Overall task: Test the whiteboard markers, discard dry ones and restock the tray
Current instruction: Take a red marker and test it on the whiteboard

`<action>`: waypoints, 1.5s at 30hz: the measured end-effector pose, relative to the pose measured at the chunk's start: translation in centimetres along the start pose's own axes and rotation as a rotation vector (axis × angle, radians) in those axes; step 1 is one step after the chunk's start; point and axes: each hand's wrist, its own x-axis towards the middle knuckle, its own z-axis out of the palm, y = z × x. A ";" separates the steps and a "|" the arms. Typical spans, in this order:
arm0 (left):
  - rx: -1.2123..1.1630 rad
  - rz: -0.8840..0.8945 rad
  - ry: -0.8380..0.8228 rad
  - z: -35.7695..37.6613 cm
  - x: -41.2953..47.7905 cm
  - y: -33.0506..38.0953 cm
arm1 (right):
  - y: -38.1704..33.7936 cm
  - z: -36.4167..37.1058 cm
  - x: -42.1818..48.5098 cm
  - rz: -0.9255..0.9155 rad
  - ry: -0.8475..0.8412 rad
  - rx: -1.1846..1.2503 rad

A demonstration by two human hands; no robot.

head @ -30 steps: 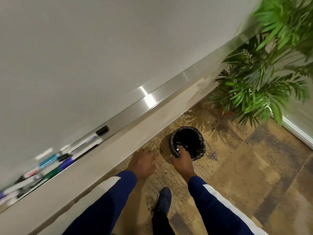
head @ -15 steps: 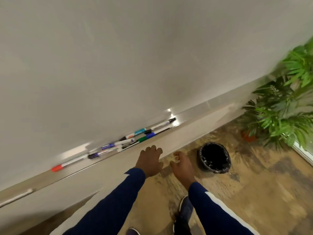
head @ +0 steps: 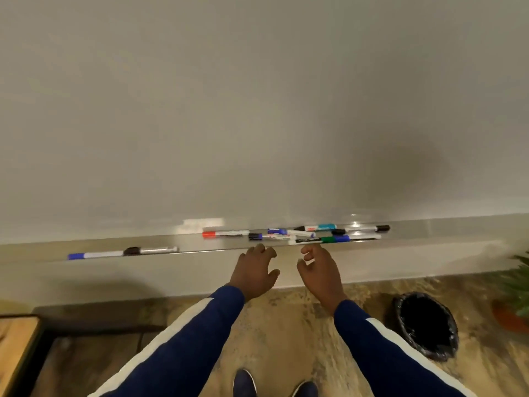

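A blank whiteboard (head: 257, 110) fills the upper view, with a metal tray (head: 200, 247) along its bottom edge. Several markers lie bunched in the tray: a red-capped one (head: 224, 233), a teal one (head: 316, 227), a green and blue one (head: 335, 239), a black-capped one (head: 362, 229). Two more markers (head: 123, 253) lie apart at the left. My left hand (head: 254, 273) and my right hand (head: 320, 275) hover just below the tray's front edge, fingers spread, holding nothing.
A small bin with a black liner (head: 426, 325) stands on the patterned floor at the right. A potted plant (head: 515, 296) is at the far right. A wooden table corner (head: 17, 339) sits at the lower left. My shoes (head: 243, 382) show below.
My right hand left the bin and both hands rose to the tray's edge. My view swung left and up, so the bin and plant slid to the right.
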 end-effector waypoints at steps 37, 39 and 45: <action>0.302 -0.097 0.186 -4.9 0.8 -14.3 | -8.9 8.1 2.8 0.044 -0.200 0.157; 0.199 -0.036 0.224 -5.3 0.4 -13.5 | -10.4 7.7 2.5 0.200 -0.260 0.386; 0.001 0.156 0.265 -6.9 0.7 -6.5 | -12.5 5.6 1.7 0.474 -0.138 0.901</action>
